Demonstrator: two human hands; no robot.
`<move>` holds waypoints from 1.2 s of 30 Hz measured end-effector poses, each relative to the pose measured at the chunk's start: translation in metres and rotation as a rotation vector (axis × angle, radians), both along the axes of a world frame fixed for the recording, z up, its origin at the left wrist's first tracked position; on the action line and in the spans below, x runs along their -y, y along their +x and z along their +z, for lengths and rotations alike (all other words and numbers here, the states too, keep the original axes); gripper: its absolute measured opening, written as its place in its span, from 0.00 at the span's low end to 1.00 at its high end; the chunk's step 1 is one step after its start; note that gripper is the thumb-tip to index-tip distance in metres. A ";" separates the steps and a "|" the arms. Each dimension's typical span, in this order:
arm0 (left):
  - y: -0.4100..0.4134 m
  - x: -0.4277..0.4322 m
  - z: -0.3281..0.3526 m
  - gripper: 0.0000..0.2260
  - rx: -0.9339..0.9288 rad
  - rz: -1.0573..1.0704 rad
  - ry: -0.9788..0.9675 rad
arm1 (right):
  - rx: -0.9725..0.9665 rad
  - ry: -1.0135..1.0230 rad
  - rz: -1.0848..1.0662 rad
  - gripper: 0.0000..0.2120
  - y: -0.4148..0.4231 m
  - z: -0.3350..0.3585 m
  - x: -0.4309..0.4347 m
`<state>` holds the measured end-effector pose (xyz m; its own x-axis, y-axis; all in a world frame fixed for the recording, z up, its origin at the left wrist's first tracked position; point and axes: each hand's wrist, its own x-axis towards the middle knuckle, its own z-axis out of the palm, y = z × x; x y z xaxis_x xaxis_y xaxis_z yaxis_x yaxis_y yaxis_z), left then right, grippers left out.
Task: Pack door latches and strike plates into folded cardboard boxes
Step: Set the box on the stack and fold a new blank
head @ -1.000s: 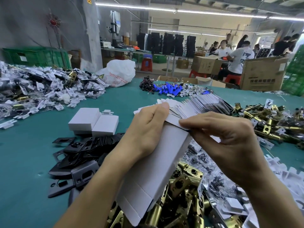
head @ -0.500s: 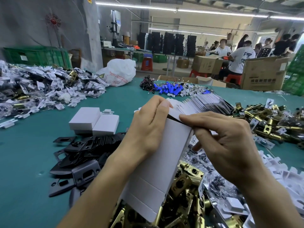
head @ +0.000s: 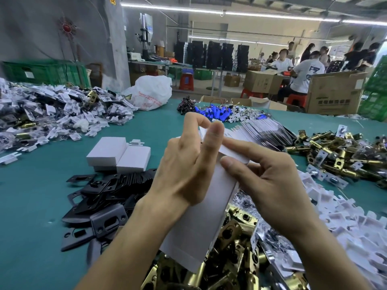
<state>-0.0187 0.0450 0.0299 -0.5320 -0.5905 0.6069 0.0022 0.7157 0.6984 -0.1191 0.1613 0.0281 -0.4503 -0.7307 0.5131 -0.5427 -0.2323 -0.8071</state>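
A flat white cardboard box blank (head: pixel 201 222) hangs tilted between both hands above the table. My left hand (head: pixel 188 164) grips its upper left side, with thumb and forefinger raised at the top flap. My right hand (head: pixel 270 181) pinches the top right flap with thumb and fingers. Brass door latches (head: pixel 236 258) lie heaped under the blank, with more latches (head: pixel 343 158) at the right. Black strike plates (head: pixel 100 197) are piled to the left. Two folded white boxes (head: pixel 119 153) stand behind the plates. A fanned stack of flat blanks (head: pixel 263 130) lies beyond my hands.
A big pile of bagged small parts (head: pixel 52 114) fills the far left of the green table (head: pixel 31 206). White plastic inserts (head: pixel 345 222) spread along the right. Blue parts (head: pixel 215 111), a white plastic bag (head: pixel 150 93) and brown cartons (head: pixel 335 93) stand at the back, where people sit working.
The blank has been lifted and turned more upright. My left thumb and forefinger have risen to its top flap, and my right hand now pinches the flap lower down.
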 end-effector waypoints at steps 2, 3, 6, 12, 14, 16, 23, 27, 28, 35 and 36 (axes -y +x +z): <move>0.003 -0.002 0.002 0.34 0.109 -0.039 0.029 | 0.068 -0.049 -0.047 0.16 -0.005 0.000 -0.001; 0.005 -0.003 0.004 0.39 0.186 -0.050 0.023 | 0.102 -0.083 -0.088 0.15 -0.008 0.000 -0.002; 0.006 -0.014 0.006 0.55 0.455 -0.018 -0.062 | 0.217 -0.180 -0.236 0.14 -0.017 -0.001 -0.004; -0.003 -0.013 -0.009 0.37 0.461 0.118 -0.230 | 0.182 -0.121 -0.249 0.11 -0.013 -0.003 -0.001; -0.002 -0.007 -0.011 0.38 0.488 0.111 -0.260 | 0.215 -0.093 -0.205 0.10 -0.013 -0.001 -0.002; -0.003 -0.003 -0.011 0.38 0.486 0.105 -0.294 | 0.228 -0.090 -0.187 0.06 -0.015 -0.001 -0.002; -0.008 -0.002 -0.012 0.42 0.382 0.186 -0.420 | 0.268 -0.225 -0.220 0.04 -0.014 0.001 -0.004; -0.009 -0.001 -0.012 0.43 0.326 0.189 -0.419 | 0.302 -0.251 -0.211 0.05 -0.014 0.004 -0.006; -0.009 -0.001 -0.012 0.42 0.322 0.189 -0.422 | 0.300 -0.249 -0.214 0.05 -0.013 0.004 -0.006; -0.011 -0.004 -0.013 0.41 0.322 0.239 -0.469 | 0.210 -0.238 -0.277 0.06 -0.011 0.003 -0.006; -0.011 -0.004 -0.013 0.42 0.325 0.247 -0.480 | 0.201 -0.236 -0.289 0.06 -0.012 0.003 -0.006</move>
